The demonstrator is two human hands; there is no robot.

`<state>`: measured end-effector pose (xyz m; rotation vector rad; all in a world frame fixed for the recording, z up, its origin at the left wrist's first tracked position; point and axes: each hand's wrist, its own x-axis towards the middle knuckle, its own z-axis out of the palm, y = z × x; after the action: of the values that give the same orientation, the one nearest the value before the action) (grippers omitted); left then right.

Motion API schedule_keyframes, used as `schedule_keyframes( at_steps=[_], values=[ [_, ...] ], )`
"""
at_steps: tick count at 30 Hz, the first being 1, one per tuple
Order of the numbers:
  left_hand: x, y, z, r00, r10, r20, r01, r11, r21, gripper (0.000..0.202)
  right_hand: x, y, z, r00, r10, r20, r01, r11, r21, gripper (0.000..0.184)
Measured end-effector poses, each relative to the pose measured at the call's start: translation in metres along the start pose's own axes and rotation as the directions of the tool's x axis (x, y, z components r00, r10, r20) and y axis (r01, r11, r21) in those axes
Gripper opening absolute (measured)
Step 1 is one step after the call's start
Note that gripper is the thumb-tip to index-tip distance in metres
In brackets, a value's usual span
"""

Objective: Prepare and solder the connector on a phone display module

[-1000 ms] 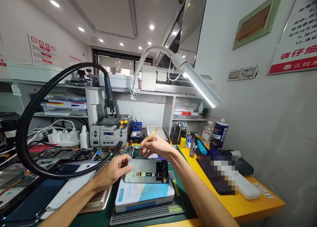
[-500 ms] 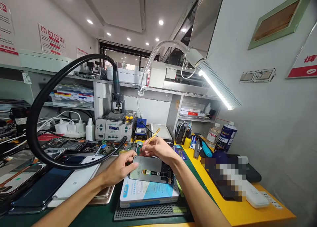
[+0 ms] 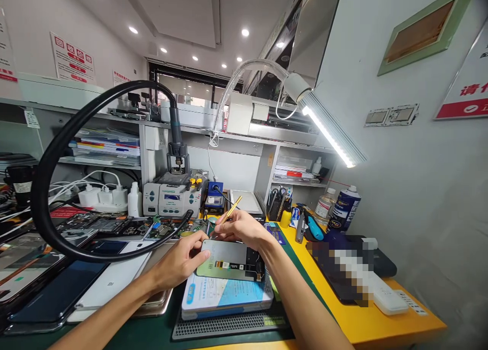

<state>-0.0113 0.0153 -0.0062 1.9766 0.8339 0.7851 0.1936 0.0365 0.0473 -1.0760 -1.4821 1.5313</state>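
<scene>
A phone screen panel lies back side up, with a flex cable across it, on a white and blue box. My left hand grips its upper left corner, thumb on the back and fingers at the far edge. In my right hand is a slim gold pen-shaped tool, slanting down toward the far left edge of the panel. The fingers partly hide its tip, so I cannot tell whether it touches the panel. My right wrist is over the panel's right end.
Under the box is a grey perforated mat. Phones, including a white one, lie at left below a looping black hose from the hot air station. A lit lamp hangs overhead. A spray can stands at right.
The whole view has shifted slightly left. My right hand and the gold tool have dipped a little toward the panel's far edge. The left hand keeps its hold on the corner.
</scene>
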Motion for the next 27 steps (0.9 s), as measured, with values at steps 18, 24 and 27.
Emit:
schedule_keyframes(
  at_steps=[18,24,27],
  values=[
    [0.001,0.008,0.001,1.0,-0.015,-0.017,0.014,1.0,-0.001,0.02,0.012,0.0,-0.011,0.98,0.157,0.126,-0.165,0.985,0.057,0.028],
    [0.001,0.007,0.001,1.0,-0.019,-0.016,0.019,1.0,-0.003,0.021,0.012,0.0,-0.017,0.974,0.158,0.161,-0.17,0.984,0.057,0.028],
    [-0.001,0.005,0.0,1.0,-0.016,-0.018,0.016,1.0,0.004,0.021,0.013,0.001,-0.02,0.97,0.162,0.183,-0.174,0.983,0.052,0.029]
  ],
)
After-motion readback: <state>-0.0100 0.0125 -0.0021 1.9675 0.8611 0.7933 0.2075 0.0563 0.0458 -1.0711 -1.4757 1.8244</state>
